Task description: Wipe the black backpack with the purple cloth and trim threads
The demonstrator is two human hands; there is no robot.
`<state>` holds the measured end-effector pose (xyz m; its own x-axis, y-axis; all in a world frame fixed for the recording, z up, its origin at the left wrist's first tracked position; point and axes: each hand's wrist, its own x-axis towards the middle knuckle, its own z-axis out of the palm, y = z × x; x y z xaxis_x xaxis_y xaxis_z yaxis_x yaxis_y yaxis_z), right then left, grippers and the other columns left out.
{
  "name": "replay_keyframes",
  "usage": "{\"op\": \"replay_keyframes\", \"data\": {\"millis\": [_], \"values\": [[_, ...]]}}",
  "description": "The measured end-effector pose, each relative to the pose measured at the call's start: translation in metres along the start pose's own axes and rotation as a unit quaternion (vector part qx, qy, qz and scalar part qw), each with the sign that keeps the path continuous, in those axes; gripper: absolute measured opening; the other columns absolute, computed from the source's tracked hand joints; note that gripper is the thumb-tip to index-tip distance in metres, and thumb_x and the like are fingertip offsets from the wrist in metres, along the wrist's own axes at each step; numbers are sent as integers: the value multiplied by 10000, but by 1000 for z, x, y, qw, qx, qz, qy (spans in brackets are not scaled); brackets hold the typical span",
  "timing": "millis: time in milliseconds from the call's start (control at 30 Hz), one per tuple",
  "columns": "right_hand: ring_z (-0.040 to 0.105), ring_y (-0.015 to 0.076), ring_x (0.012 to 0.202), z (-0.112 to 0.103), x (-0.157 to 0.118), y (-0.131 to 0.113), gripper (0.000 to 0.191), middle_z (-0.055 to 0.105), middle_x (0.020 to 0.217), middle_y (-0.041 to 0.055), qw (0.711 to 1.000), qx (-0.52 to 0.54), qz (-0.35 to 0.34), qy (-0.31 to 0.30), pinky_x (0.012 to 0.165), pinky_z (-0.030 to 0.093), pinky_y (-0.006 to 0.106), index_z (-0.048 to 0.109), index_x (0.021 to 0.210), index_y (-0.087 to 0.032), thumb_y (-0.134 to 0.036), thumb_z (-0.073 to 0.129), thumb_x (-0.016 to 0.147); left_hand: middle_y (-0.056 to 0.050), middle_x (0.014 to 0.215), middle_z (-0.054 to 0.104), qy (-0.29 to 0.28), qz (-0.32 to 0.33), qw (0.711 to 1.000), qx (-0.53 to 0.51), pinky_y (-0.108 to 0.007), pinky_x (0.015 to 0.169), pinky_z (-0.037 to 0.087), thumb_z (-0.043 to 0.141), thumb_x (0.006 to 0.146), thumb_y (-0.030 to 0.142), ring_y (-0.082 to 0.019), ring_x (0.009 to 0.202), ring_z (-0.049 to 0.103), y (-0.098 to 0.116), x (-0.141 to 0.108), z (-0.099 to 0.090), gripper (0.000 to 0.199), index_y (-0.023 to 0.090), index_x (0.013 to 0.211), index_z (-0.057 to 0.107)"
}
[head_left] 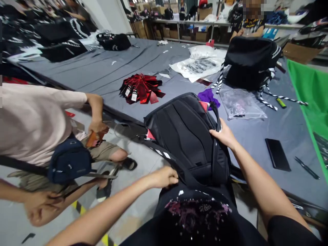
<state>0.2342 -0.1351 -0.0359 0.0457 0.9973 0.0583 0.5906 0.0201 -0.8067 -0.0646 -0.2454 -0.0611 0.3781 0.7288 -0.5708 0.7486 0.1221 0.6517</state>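
A black backpack (181, 133) leans over the table's near edge in front of me, its padded back panel facing up. Its shoulder straps run down both sides, and reddish pieces show at its two upper corners. My left hand (165, 177) is closed at the lower left, gripping the left shoulder strap (167, 155). On the other side, my right hand (223, 134) is closed around the right shoulder strap (216, 114), thumb towards the back panel. Just beyond the bag lie a purple cloth (208, 97) and a fanned bunch of red and black tags (142, 89).
A seated person (38, 119) with a blue bag (69, 159) is close on my left. The grey table (97, 73) carries a clear plastic bag (241, 106), black bags (251, 61), a phone (277, 154) and a pen-like tool (306, 167). Another person (249, 25) stands behind it.
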Motion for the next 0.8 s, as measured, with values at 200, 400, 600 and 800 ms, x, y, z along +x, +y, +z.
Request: {"op": "replay_keyframes", "data": {"millis": [200,400,600,800], "values": [[661,316,1023,-14,-2,-33,692,709,1052,76,998,-52,-34,3,948,501,483,510,1376,-219,-350,693,722,-156,1266,606,379,362,802,286,-451,1030,352,408,953,518,-303,1221,496,116,49,-105,480,142,1165,619],[645,293,1061,-41,6,-10,751,695,1143,76,999,-28,-27,-24,998,479,471,526,1370,-181,-350,746,673,-101,847,683,290,392,740,463,-358,698,365,359,967,546,-242,818,621,178,127,-96,525,142,878,682],[605,274,1150,-25,9,22,737,655,1241,70,999,10,8,-40,1057,434,453,500,1392,-181,-365,709,709,-72,757,690,302,387,733,471,-430,833,377,335,976,543,-222,757,605,139,152,-136,533,179,808,687],[611,277,1123,-15,22,27,703,657,1235,67,998,4,37,-56,1028,450,455,515,1371,-201,-354,706,712,-62,835,685,314,377,758,429,-566,1015,332,504,892,599,-259,903,580,120,158,-141,453,186,898,692]]}}
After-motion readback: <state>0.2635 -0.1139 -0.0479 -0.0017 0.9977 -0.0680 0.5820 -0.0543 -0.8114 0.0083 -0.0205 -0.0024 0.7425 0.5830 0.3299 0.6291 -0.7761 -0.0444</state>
